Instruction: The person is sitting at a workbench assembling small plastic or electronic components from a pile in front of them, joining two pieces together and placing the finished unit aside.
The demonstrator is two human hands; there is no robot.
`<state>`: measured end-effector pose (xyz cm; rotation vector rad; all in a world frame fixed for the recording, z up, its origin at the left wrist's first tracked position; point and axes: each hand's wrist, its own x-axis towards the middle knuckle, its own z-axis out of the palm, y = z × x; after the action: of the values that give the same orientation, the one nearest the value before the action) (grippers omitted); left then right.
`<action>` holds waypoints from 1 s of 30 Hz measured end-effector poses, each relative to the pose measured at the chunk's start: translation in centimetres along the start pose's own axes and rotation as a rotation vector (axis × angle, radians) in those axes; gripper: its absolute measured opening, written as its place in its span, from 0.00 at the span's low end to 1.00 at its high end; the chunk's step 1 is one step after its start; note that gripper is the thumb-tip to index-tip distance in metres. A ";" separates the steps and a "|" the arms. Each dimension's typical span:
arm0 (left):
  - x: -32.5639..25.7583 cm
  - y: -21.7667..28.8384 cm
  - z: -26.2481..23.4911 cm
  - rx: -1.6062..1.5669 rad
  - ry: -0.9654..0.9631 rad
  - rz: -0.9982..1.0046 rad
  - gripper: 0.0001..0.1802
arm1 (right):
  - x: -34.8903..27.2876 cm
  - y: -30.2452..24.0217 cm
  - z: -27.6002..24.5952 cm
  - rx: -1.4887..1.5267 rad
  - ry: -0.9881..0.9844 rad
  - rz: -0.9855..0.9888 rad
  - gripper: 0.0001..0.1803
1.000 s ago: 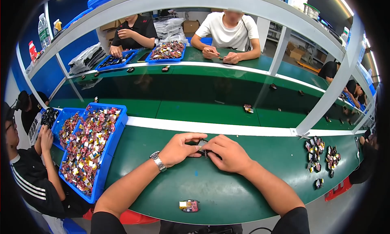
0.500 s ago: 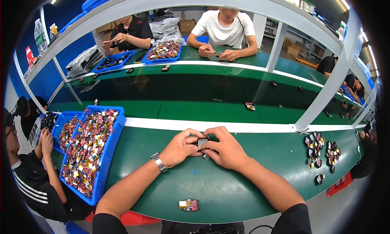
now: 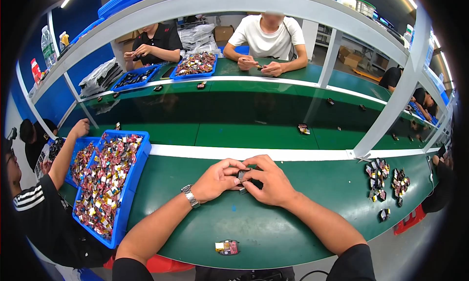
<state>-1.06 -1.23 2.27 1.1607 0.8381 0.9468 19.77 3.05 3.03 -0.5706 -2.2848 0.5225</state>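
Observation:
Between the fingertips of both hands, just above the green bench, is a small dark electronic casing with a grey face [image 3: 242,175]. My left hand [image 3: 215,180], with a metal watch on its wrist, pinches the casing from the left. My right hand [image 3: 270,183] closes on it from the other side, thumb and forefinger curled around it. A small grey piece [image 3: 243,190] shows just below the casing; fingers hide how the two join. Closer to me, apart from both hands, a small red circuit assembly with a white and yellow block [image 3: 227,247] lies on the bench.
A blue tray [image 3: 128,203] heaped with red circuit assemblies stands left. Piles of similar parts [image 3: 377,176] lie right. Beyond a white rail [image 3: 205,154] runs a green conveyor carrying scattered parts [image 3: 304,129]. A shelf post [image 3: 395,95] rises at right. Co-workers sit left and opposite.
The co-worker at left has stretched an arm out over the trays toward the conveyor. Parts on the conveyor have shifted slightly rightward. My hands stay nearly in place, fingers moving slightly on the casing.

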 end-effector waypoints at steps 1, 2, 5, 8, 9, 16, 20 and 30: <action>0.0 -0.1 0.0 -0.018 -0.011 0.002 0.19 | 0.0 0.0 -0.1 0.041 -0.020 -0.018 0.04; 0.0 -0.2 -0.1 -0.036 -0.022 0.004 0.18 | 0.0 0.0 -0.1 0.042 -0.018 -0.020 0.04; 0.1 -0.5 -0.1 -0.026 -0.005 0.004 0.17 | -0.1 0.1 -0.1 0.067 -0.015 -0.029 0.04; 0.1 -0.6 -0.1 -0.028 0.034 0.011 0.17 | -0.1 0.0 0.3 0.023 0.042 -0.016 0.04; 0.1 -0.6 0.0 -0.027 0.031 0.009 0.17 | -0.1 -0.1 0.4 -0.022 0.066 -0.016 0.05; 0.1 -0.8 0.1 -0.025 0.083 -0.015 0.17 | 0.0 -0.3 1.0 -0.110 0.127 -0.033 0.06; 0.2 -1.0 -0.1 -0.037 0.082 -0.009 0.17 | 0.0 -0.2 1.2 -0.102 0.141 -0.032 0.07; 0.2 -1.0 0.0 -0.093 0.121 -0.015 0.14 | -0.2 -0.2 1.7 -0.003 0.177 0.016 0.09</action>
<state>-0.86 -1.19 1.29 1.0238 0.8888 1.0414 18.57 2.43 1.88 -0.6125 -2.1157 0.4574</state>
